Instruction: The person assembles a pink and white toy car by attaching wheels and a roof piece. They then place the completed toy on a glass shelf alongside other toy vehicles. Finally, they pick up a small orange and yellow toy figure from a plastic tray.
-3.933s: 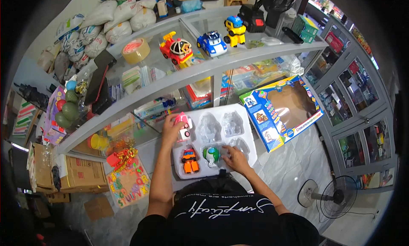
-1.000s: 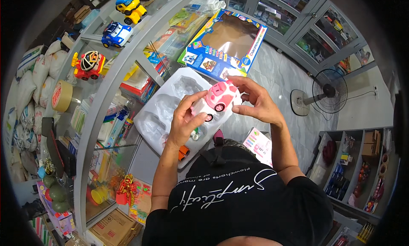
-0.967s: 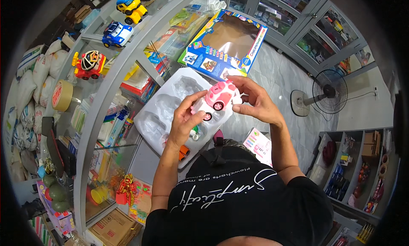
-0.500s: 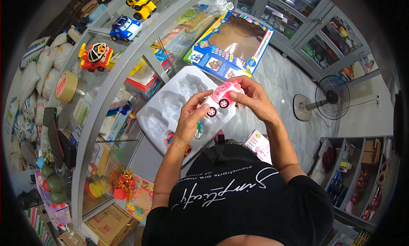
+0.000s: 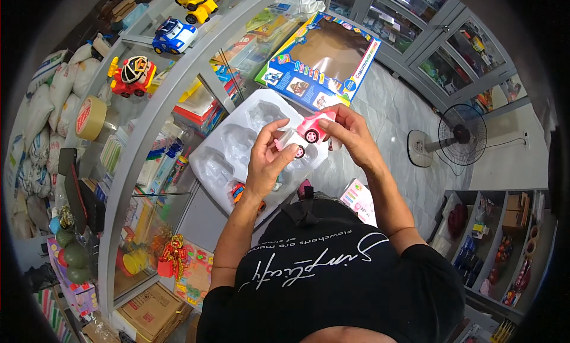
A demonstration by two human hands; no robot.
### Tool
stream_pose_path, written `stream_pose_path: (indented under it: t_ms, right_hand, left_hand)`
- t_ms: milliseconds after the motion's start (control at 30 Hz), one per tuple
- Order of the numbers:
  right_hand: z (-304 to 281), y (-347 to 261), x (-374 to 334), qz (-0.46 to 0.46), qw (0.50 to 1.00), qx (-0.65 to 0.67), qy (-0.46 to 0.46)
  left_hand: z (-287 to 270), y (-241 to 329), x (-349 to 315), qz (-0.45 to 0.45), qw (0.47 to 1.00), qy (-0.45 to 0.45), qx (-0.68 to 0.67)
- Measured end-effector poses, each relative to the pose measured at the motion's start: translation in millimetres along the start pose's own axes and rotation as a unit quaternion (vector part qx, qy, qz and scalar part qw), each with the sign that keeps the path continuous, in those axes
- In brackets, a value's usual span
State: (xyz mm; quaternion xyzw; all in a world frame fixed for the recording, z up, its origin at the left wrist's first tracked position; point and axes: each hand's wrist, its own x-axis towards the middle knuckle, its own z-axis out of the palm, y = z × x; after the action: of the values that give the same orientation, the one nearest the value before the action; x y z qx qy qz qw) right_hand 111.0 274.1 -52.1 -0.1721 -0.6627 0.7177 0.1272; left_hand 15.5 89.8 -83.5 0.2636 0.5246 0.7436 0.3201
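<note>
Between both hands is a pink and white toy car (image 5: 311, 129) with black and pink wheels, held above a white plastic tray (image 5: 237, 120) with moulded hollows. My left hand (image 5: 268, 159) closes on the car's white end, thumb near one wheel. My right hand (image 5: 349, 134) grips its pink end, thumb pressed on the side. An orange toy vehicle (image 5: 238, 193) lies in the tray beside my left forearm, which partly covers it. Behind the tray is a blue and yellow toy box (image 5: 297, 86) with a large window.
On the glass counter stand a blue and white toy car (image 5: 173, 35), a red toy fire truck (image 5: 134, 76), a yellow toy truck (image 5: 196, 5) and a tape roll (image 5: 91, 118). A floor fan (image 5: 457, 136) stands at right, near shelves (image 5: 499, 236). A small pink and white box (image 5: 358, 202) lies beside my body.
The toy car has turned and tilted in my hands, its pink part now nearer my right hand. Both hands still hold it at nearly the same place.
</note>
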Motion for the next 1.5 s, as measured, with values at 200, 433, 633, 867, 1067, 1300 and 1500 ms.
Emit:
stream_pose_path:
  t_ms: [200, 433, 633, 867, 1067, 1300, 1500]
  right_hand:
    - [-4.1, 2.2, 1.4, 0.003, 1.0, 0.003, 0.006]
    - [-5.5, 5.1, 1.1, -0.013, 1.0, 0.019, -0.002]
    - [-4.9, 1.9, 1.9, -0.017, 0.999, 0.042, -0.015]
    - [-2.1, 11.3, 5.8, 0.033, 0.997, 0.062, 0.03]
    - [-0.7, 15.8, 7.6, 0.089, 0.986, 0.135, 0.029]
    - [8.7, 35.6, 10.3, 0.018, 0.989, 0.144, 0.042]
    - [11.9, 30.4, 5.2, -0.002, 0.98, 0.2, 0.024]
  left_hand:
    - [1.1, -3.0, 1.9, 0.044, 0.997, -0.023, 0.057]
    - [-0.5, -0.4, 1.4, 0.066, 0.99, -0.027, 0.119]
    - [1.2, -1.9, -0.3, 0.102, 0.983, -0.005, 0.15]
    - [6.4, 3.0, 4.7, 0.315, 0.829, 0.016, 0.462]
    - [8.8, -3.0, 11.6, 0.31, 0.861, 0.034, 0.402]
    - [10.2, -14.0, 4.5, 0.005, 0.996, 0.07, -0.053]
    - [4.0, -20.9, 2.3, 0.215, 0.94, 0.084, 0.252]
